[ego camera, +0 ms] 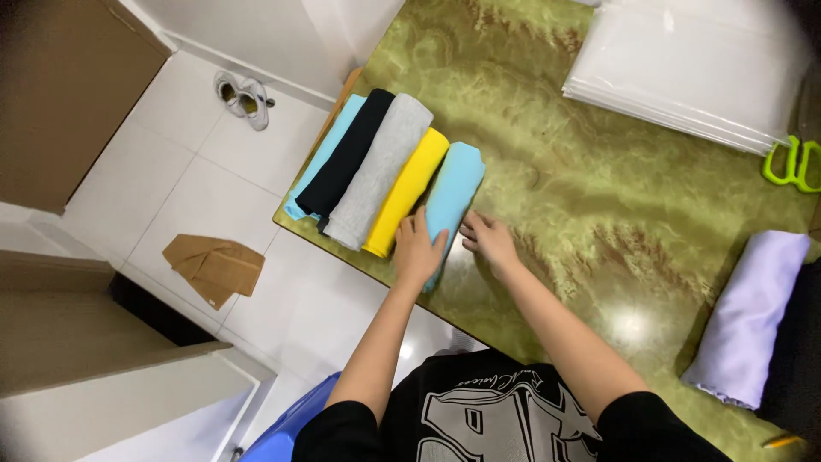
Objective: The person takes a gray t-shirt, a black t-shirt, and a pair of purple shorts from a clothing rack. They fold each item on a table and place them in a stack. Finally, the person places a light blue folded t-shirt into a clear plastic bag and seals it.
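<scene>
While both hands are down on it, the newest roll looks pretty much finished. The left hand [416, 251] is laid flat over the near end of the light blue rolled fabric bundle [453, 192], fingers spread loosely over the top rather than curled around it, so it's pressing more than gripping. The right hand [489, 239] sits just to the right of that same end, fingertips touching the edge of the roll, open and not holding anything as far as I can see.

Progress-wise, I'd say most of a row is done. Directly left of the left hand there's a yellow rolled cloth [408, 195], then a grey rolled cloth [381, 171], a black rolled cloth [351, 158] and another pale blue rolled cloth [329, 154] at the far left, all lying side by side and touching, angled across the corner of the green marbled glossy table [590, 197]. The light blue one is the last in line and sits snug against the yellow one. It looks smooth, tight and even, about the same length as its neighbours.

What's left, judging by the table: a lilac rolled cloth [753, 312] lies well off to the right of the right hand, apart from the row. Beyond the hands at the far right is a stack of clear plastic bags [684, 68] and a lime green pair of scissors [791, 162], untouched.
</scene>
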